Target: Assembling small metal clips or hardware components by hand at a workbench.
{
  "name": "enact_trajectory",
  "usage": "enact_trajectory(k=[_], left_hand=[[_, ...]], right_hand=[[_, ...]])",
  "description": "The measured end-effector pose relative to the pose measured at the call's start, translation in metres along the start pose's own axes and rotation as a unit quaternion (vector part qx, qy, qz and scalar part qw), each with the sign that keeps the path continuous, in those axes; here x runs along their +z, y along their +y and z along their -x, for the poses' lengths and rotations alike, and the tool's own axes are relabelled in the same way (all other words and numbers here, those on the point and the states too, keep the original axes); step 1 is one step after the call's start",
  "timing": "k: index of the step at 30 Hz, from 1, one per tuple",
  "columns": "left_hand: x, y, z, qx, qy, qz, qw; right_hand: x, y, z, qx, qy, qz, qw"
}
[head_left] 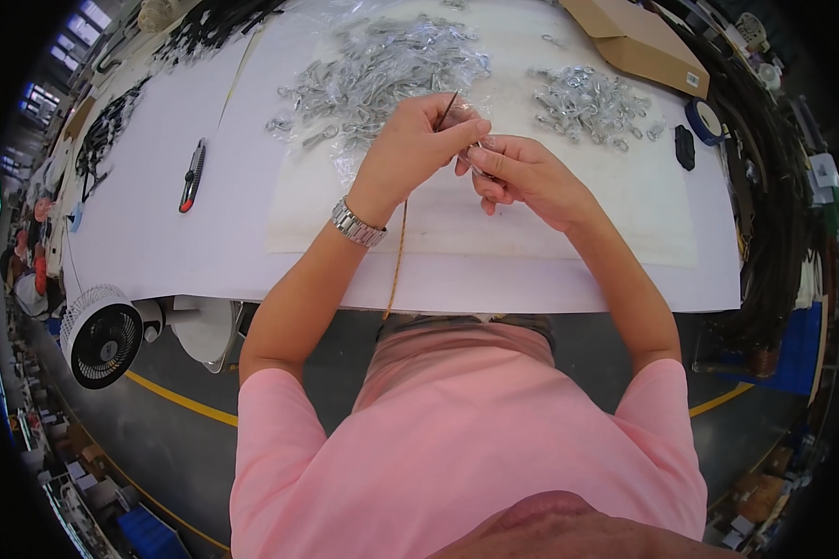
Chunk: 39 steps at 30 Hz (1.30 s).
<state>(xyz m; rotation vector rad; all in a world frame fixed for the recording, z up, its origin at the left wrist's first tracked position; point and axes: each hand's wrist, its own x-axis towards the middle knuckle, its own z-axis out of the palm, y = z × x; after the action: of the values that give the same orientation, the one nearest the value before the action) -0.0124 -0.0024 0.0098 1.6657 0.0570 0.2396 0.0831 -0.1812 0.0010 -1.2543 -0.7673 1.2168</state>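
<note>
Both of my hands meet above the white worktable [494, 279]. My left hand [424, 140] is closed, with a thin dark pointed piece [447, 110] sticking up from its fingers; its kind I cannot make out. My right hand [527, 177] pinches a small shiny metal piece [476, 160] against the left fingertips, and the fingers hide most of it. An orange-brown cord [398, 256] runs down below my left wrist to the table's front edge. Just beyond my hands lies a big heap of silvery metal hooks [382, 79], partly in clear plastic.
A smaller heap of metal hooks [592, 104] lies to the right, near a cardboard box [639, 47], a blue tape roll [706, 122] and a black object [684, 147]. A utility knife [192, 177] rests at left. A fan [104, 340] stands by the left front corner.
</note>
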Motion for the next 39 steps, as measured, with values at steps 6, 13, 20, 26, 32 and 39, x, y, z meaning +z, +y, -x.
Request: enact_trajectory(k=[6, 13, 20, 26, 32, 39], left_hand=[[0.009, -0.005, 0.002, 0.045, 0.101, -0.058, 0.992], [0.007, 0.005, 0.001, 0.016, 0.115, -0.029, 0.993], [-0.034, -0.002, -0.008, -0.018, 0.089, -0.013, 0.996], [-0.027, 0.007, -0.001, 0.088, -0.15, -0.16, 0.972], [-0.019, 0.007, 0.003, 0.085, -0.149, -0.175, 0.969], [-0.014, 0.003, 0.001, 0.018, -0.156, -0.132, 0.979]], right_hand=[[0.021, -0.001, 0.0, -0.131, 0.231, 0.31, 0.913], [0.014, 0.01, -0.003, -0.224, 0.251, 0.43, 0.837], [0.0, -0.007, 0.002, -0.134, 0.126, 0.16, 0.97], [-0.008, -0.01, 0.002, -0.102, 0.117, 0.182, 0.971], [-0.007, -0.003, 0.001, -0.092, 0.146, 0.17, 0.97], [-0.002, 0.007, -0.002, -0.075, 0.165, 0.154, 0.971]])
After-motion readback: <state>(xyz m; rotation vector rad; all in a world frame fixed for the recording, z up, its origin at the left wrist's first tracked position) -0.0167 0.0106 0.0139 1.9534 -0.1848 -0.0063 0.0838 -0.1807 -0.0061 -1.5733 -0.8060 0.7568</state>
